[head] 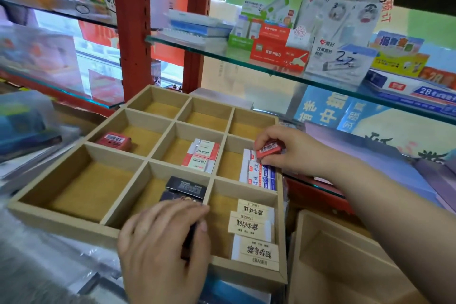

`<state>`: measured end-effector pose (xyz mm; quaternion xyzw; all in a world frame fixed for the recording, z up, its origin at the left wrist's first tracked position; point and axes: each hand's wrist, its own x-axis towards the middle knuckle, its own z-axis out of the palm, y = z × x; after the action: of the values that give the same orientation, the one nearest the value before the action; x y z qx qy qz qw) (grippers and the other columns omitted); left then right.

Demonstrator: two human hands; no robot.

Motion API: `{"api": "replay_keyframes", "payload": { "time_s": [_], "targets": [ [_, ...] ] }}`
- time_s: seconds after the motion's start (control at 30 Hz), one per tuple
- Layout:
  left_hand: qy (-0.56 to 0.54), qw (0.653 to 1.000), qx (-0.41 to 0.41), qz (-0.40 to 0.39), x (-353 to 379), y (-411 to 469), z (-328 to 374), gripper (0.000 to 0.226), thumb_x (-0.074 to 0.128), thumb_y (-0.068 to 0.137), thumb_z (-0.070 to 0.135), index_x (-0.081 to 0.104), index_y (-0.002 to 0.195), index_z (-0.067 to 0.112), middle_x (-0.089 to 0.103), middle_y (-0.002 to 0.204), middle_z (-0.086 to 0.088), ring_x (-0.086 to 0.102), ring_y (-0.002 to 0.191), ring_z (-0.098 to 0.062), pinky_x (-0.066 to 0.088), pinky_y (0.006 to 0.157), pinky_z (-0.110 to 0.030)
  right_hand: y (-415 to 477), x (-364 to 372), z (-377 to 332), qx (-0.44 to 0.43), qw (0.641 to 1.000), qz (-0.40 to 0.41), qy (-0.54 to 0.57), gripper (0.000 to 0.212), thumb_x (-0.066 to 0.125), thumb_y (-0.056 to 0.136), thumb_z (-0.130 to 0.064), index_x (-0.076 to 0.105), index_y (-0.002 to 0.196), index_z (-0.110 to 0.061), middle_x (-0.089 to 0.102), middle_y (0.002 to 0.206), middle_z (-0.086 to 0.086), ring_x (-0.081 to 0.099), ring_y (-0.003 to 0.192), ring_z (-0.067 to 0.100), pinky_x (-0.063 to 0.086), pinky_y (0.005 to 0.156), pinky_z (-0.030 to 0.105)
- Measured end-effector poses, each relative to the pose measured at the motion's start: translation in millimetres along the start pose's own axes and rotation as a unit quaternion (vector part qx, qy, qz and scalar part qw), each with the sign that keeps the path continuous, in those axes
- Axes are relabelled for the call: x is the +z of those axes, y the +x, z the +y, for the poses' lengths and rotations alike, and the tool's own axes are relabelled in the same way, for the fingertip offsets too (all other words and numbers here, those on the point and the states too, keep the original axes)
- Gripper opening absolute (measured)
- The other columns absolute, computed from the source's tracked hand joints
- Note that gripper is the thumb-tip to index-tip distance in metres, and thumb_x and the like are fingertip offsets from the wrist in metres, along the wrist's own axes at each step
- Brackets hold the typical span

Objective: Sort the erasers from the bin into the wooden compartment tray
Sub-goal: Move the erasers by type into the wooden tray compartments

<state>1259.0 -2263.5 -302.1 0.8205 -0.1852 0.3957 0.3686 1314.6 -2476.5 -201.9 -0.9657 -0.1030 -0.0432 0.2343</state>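
Note:
The wooden compartment tray [74,226] has nine cells. My right hand [293,150] pinches a red eraser [267,149] above the middle-right cell, over the blue-and-white erasers [259,175]. My left hand [165,252] grips a black eraser [190,237] over the front-middle cell, where other black erasers [185,189] lie. A red eraser [114,140] lies in the middle-left cell. Two white-and-red 2B erasers [202,155] fill the centre cell. Three cream erasers [254,232] sit in the front-right cell. The wooden bin [345,254] stands at the lower right, its inside hidden.
A glass shelf [259,64] with stationery boxes hangs just behind and above the tray. A red shelf post [134,29] stands behind the tray's back-left corner. Plastic-wrapped packs [37,266] lie to the left and front.

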Motion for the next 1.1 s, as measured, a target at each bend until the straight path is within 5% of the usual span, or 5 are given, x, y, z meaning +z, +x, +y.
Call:
{"api": "replay_keyframes", "payload": {
  "time_s": [0.33,0.57,0.7,0.87,1.1],
  "targets": [
    [-0.032,0.996,-0.041,0.075,-11,9,-24,0.022,0.046,0.077,0.027,0.066,0.085,0.023,0.056,0.087,0.014,0.050,0.094,-0.013,0.025,0.095,-0.024,41,29,-75,-0.065,0.995,0.002,0.072,0.023,0.065,0.079,-0.010,0.045,0.080,-0.022,0.051,0.079,-0.015,0.046,0.067,-0.004,0.038,0.060,0.005],
    [-0.004,0.991,-0.102,0.081,-24,15,-47,0.028,0.044,0.075,0.030,0.068,0.079,0.017,0.055,0.086,0.013,0.046,0.091,-0.013,0.029,0.085,-0.031,103,75,-130,-0.090,0.993,-0.002,0.081,0.034,0.070,0.074,-0.008,0.039,0.066,-0.020,0.049,0.068,-0.017,0.045,0.060,0.000,0.039,0.058,0.017],
    [0.003,0.995,-0.082,0.061,-27,13,-54,0.027,0.044,0.075,0.031,0.069,0.078,0.020,0.055,0.087,0.016,0.047,0.092,-0.010,0.028,0.091,-0.029,121,86,-134,-0.071,0.995,-0.046,-0.059,0.038,0.070,0.075,-0.017,0.035,0.061,-0.022,0.052,0.072,-0.006,0.052,0.075,0.016,0.040,0.068,0.028],
    [-0.010,0.995,-0.087,0.039,-31,13,-59,0.026,0.044,0.075,0.033,0.068,0.078,0.025,0.053,0.087,0.021,0.046,0.093,-0.005,0.012,0.100,-0.009,124,88,-133,-0.051,0.982,-0.136,-0.118,0.014,0.063,0.082,-0.023,0.068,0.090,-0.013,0.068,0.101,0.006,0.057,0.089,0.016,0.046,0.084,0.030],
    [-0.007,0.996,-0.081,0.027,-31,11,-58,0.025,0.044,0.075,0.032,0.068,0.078,0.025,0.051,0.086,0.023,0.046,0.091,-0.003,0.012,0.101,-0.012,121,82,-134,-0.039,0.983,-0.157,-0.091,0.027,0.047,0.088,-0.006,0.060,0.111,-0.010,0.064,0.111,0.012,0.058,0.097,0.022,0.045,0.089,0.031]
  ]
}}
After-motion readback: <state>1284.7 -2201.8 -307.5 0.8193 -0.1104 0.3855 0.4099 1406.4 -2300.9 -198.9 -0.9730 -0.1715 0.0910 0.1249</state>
